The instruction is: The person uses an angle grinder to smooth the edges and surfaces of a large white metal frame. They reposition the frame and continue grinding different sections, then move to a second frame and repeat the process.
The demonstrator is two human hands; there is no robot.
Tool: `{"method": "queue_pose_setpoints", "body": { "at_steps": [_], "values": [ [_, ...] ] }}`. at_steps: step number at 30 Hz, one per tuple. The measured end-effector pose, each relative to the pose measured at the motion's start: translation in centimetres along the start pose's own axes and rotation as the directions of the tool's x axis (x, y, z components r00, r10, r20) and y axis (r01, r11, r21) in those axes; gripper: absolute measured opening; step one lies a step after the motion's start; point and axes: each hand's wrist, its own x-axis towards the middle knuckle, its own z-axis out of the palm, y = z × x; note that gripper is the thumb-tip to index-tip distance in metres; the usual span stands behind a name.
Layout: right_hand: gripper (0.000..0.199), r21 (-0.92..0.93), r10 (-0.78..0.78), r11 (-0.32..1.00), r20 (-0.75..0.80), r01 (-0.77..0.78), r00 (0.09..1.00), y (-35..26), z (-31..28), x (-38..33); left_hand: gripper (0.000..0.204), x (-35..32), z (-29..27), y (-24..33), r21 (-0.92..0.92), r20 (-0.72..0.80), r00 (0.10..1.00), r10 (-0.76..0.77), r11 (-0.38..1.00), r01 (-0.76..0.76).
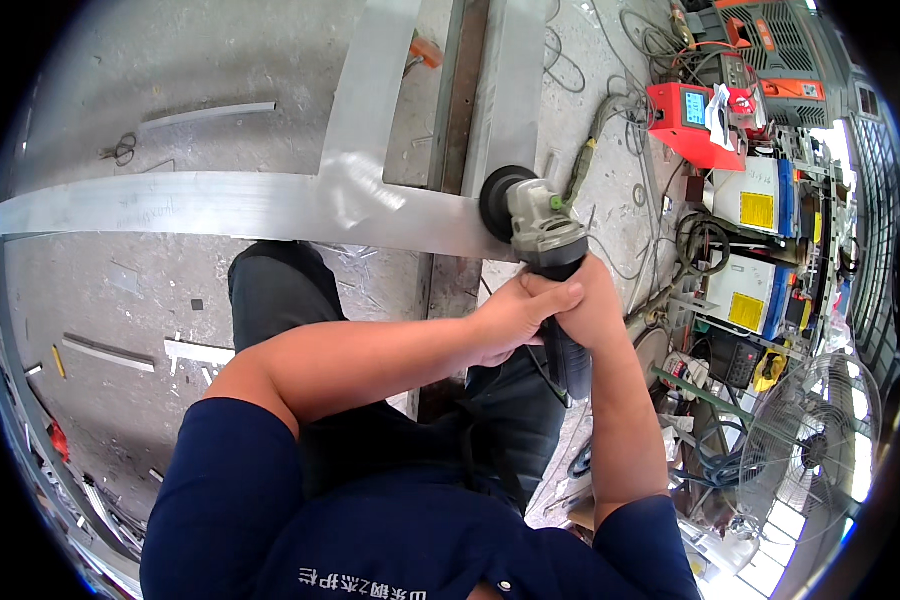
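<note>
Two-handed hold on a grinder (pixel 553 228) at the right end of a pale metal frame (pixel 250 205). The grinder stands just ahead of the person, head away from the body and grip toward it; its black disc (pixel 506 200) overlaps the corner where the long bar meets the right-hand upright (pixel 515 90). Whether the disc presses on the metal or spins cannot be told. The frame lies across a brown beam (pixel 460 110), which probably props it off the floor (pixel 190 285); the left leg (pixel 288 290) reaches the near edge of the long bar, perhaps to steady it. A bright, rubbed-looking patch (pixel 360 190) marks the other joint.

The right hand (pixel 595 305) is wrapped closely about the grinder just behind the head, likely to guide it, its fingers largely hidden. The left hand (pixel 518 318) closes on the grip from the other side, thumb laid across toward the right hand, fingers curled beneath; the paired grip presumably resists twisting. Neither hand is spread wide. Loose strips (pixel 210 115) lie beyond the frame; at the right are a red machine (pixel 688 125), cables and a fan (pixel 812 445)
</note>
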Motion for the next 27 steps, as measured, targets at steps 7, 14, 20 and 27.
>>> {"method": "queue_pose_setpoints", "body": {
  "at_steps": [7,14,20,27],
  "values": [
    [0.038,0.055,-0.010,0.998,-0.053,0.012,0.999,1.2,-0.1,0.5,0.057,0.7,-0.1,0.9,0.041,0.026,0.999,-0.039,0.998,0.038],
    [0.034,0.022,-0.045,0.999,-0.081,0.047,0.996,0.2,0.0,0.9,0.054,0.7,0.1,1.1,0.114,-0.045,0.998,0.033,0.993,-0.027],
    [0.039,0.034,-0.081,0.996,0.015,0.080,0.997,0.6,0.4,0.7,0.053,-0.6,1.3,0.2,0.085,-0.230,0.969,0.089,0.994,-0.072],
    [0.041,0.024,-0.028,0.999,0.005,0.027,1.000,-0.4,0.2,0.7,0.054,-0.3,0.5,0.4,0.080,-0.150,0.986,0.067,0.995,-0.055]
  ]
}}
